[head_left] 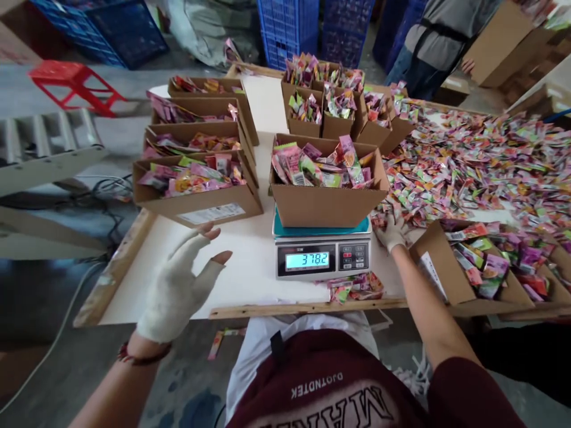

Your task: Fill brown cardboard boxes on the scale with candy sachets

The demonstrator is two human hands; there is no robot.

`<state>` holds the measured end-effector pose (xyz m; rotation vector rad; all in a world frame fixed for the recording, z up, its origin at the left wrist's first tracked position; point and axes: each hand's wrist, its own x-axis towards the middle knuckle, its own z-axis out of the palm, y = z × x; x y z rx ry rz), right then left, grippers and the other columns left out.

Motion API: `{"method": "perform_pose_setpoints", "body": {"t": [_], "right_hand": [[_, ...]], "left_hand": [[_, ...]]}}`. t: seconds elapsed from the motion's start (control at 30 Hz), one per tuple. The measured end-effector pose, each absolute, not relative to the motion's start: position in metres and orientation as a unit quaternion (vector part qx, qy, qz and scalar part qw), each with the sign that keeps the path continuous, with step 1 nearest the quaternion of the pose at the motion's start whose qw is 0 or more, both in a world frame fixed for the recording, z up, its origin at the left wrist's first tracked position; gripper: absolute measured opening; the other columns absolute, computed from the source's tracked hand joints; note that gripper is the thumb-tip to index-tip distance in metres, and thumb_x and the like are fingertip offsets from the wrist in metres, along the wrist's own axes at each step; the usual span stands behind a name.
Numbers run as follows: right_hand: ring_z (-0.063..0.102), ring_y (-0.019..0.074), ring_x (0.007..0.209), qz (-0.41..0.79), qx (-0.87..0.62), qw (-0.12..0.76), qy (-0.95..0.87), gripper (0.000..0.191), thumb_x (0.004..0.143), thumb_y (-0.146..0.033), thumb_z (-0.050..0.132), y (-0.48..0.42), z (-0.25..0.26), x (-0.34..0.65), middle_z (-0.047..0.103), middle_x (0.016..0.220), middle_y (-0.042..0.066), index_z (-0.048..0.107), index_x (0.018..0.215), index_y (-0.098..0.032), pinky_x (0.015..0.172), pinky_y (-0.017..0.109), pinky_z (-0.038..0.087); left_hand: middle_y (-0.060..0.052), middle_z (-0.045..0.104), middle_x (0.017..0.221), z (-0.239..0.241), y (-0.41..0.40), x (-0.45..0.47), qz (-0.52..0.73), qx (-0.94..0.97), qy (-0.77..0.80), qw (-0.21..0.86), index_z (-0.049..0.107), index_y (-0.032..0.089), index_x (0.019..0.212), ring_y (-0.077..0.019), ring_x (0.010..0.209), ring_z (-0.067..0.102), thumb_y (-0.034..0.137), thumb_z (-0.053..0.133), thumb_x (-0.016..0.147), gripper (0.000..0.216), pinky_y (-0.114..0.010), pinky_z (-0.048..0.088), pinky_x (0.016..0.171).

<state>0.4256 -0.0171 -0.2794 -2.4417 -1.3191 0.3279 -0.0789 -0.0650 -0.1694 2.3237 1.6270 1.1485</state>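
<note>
My left hand [181,282] wears a white fingerless glove and hovers over the white table, fingers apart, holding nothing, just below a filled cardboard box [209,205]. My right hand [391,233], also gloved, rests at the edge of the heap of colourful sachets [468,166], right of the scale; its fingers curl down among the sachets and I cannot make out whether they hold any. A cardboard box [328,202] full of sachets sits on the digital scale [322,255], whose display reads 3782.
Several filled boxes [196,128] line up at the left, smaller ones [330,110] at the back. Another part-filled box [446,270] sits at my right. A few sachets [354,286] lie before the scale. Another person [441,41] stands beyond the table; blue crates, red stool behind.
</note>
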Motion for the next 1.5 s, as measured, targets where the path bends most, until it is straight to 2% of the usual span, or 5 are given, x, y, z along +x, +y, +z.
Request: {"method": "perform_pose_setpoints", "body": {"t": [0.53, 0.7, 0.93, 1.23, 1.5], "right_hand": [[0.064, 0.0281, 0.112, -0.108, -0.565, 0.365, -0.732, 0.023, 0.092, -0.028, 0.054, -0.013, -0.075, 0.420, 0.071, 0.114, 0.013, 0.070, 0.107, -0.023, 0.106, 0.045, 0.048], [0.063, 0.0209, 0.096, -0.051, -0.342, 0.201, -0.916, 0.020, 0.094, -0.018, 0.051, 0.032, 0.013, 0.309, 0.070, 0.100, 0.007, 0.071, 0.100, -0.021, 0.094, 0.037, 0.050], [0.067, 0.0192, 0.104, 0.158, -0.351, 0.014, -0.923, 0.042, 0.076, -0.011, 0.070, 0.084, -0.022, 0.250, 0.074, 0.117, 0.007, 0.072, 0.118, -0.017, 0.093, 0.029, 0.053], [0.070, 0.0199, 0.103, 0.083, -0.475, 0.476, -0.736, 0.038, 0.101, -0.040, 0.052, 0.018, -0.008, 0.329, 0.072, 0.117, 0.007, 0.068, 0.130, -0.023, 0.095, 0.039, 0.058], [0.056, 0.0348, 0.133, -0.115, -0.626, 0.345, -0.690, 0.038, 0.092, -0.040, 0.063, -0.039, -0.060, 0.397, 0.065, 0.129, 0.015, 0.071, 0.123, -0.019, 0.115, 0.055, 0.045]], "left_hand": [[-0.014, 0.068, 0.136, -0.077, -0.015, -0.013, 0.438, 0.808, 0.394, 0.025, 0.066, 0.016, 0.130, -0.0266, 0.132, 0.063, 0.032, 0.062, 0.098, 0.037, -0.047, 0.051, 0.114], [-0.015, 0.061, 0.146, -0.053, 0.011, 0.023, 0.439, 0.823, 0.359, 0.026, 0.046, 0.018, 0.154, -0.0286, 0.135, 0.060, 0.049, 0.046, 0.103, 0.060, -0.047, 0.049, 0.116], [-0.020, 0.066, 0.137, -0.074, 0.036, 0.038, 0.369, 0.880, 0.300, -0.019, 0.033, 0.016, 0.163, -0.0380, 0.131, 0.062, 0.069, 0.048, 0.096, 0.086, -0.058, 0.048, 0.113], [-0.009, 0.045, 0.163, -0.097, -0.002, -0.015, 0.499, 0.771, 0.386, 0.090, 0.044, 0.029, 0.156, -0.0298, 0.153, 0.041, 0.046, 0.044, 0.104, 0.055, -0.054, 0.032, 0.129], [-0.030, 0.026, 0.166, -0.175, -0.013, -0.083, 0.342, 0.746, 0.569, -0.051, 0.043, 0.010, 0.153, -0.0508, 0.156, 0.022, 0.052, 0.075, 0.086, 0.086, -0.071, 0.030, 0.121]]}}
